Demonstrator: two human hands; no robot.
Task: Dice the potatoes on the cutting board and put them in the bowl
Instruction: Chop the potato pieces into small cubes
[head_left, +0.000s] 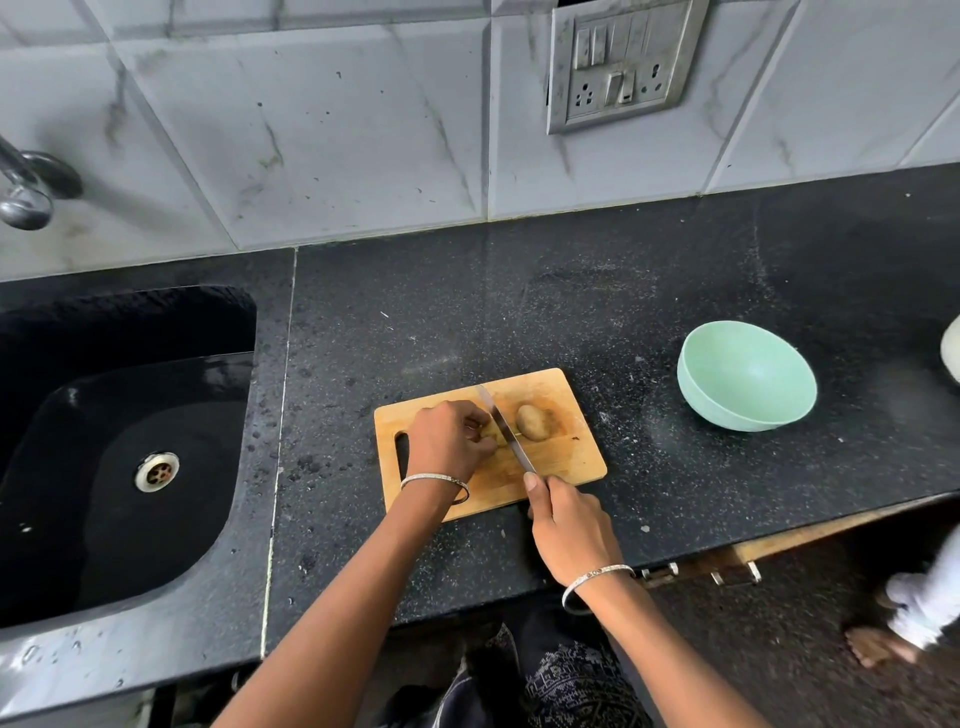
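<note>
- So my left hand (449, 441) is curled over a potato piece (489, 427) on the cutting board (566, 457), fingers tucked in. I'd say that's to pin it so it can't roll and to keep fingertips away from the edge. Most of that piece is hidden under the hand, so I can't tell how big it is.
- My right hand (569, 530) has its grip closed around the handle of the knife (506, 434), forefinger stretched up along the spine, probably for steering. The blade runs from about 5 o'clock to 11 o'clock across the board, right between the pinned piece and the other potato.
- That other potato (532, 422) lies loose just at 3 o'clock of the blade, skin still on.
- The mint green bowl (748, 376) is on the black tabletop (597, 312) at 2 o'clock of the board, well apart and empty. Handy spot for scooping dice in with the knife hand later.
- Sink (124, 457) is off at 9 o'clock, out of the way.
- My read: very early, no dice visible yet.
</note>
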